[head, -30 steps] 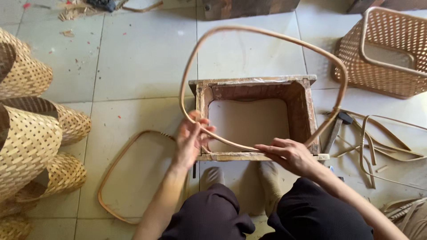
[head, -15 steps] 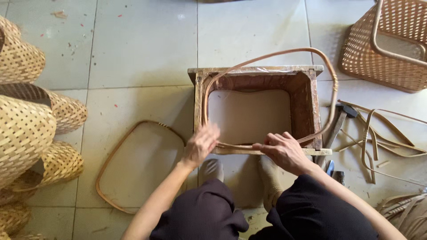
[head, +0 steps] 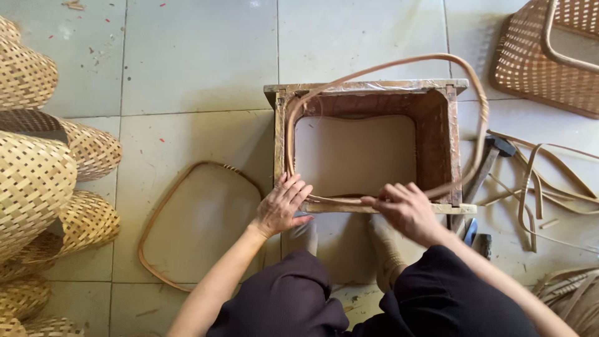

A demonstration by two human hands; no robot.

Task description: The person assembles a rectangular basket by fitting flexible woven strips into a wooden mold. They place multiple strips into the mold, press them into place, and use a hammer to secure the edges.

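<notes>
- Rattan hoop (head: pixel 399 68): 1.0 s ago it stood raised above the wooden box (head: pixel 368 93); now it sits lower, its left bend tucked inside the box's left wall, its right bend bulging past the right wall.
- Hands: both have closed in on the near rim since then; view also shifted closer to the box.
- Wooden box: open frame on tiled floor, pale floor showing through its middle; holds only the hoop's left and near runs.
- Left hand (head: pixel 282 206): palm down, fingers spread, pressing the hoop onto the near-left corner of the box; flat press, not a closed fist.
- Right hand (head: pixel 405 209): fingers curled narrow, pinching the hoop where its ends meet on the near rim.
- Flat hoop (head: pixel 163 206): second rattan loop lying on floor, left of the box, near the left hand.
- Woven baskets (head: pixel 37 181): stacked along left edge; contents not visible.
- Open basket (head: pixel 536 68): top right, with a rattan rim resting on it.
- Hammer (head: pixel 486 162): right of box, beside loose strips (head: pixel 543 181).
</notes>
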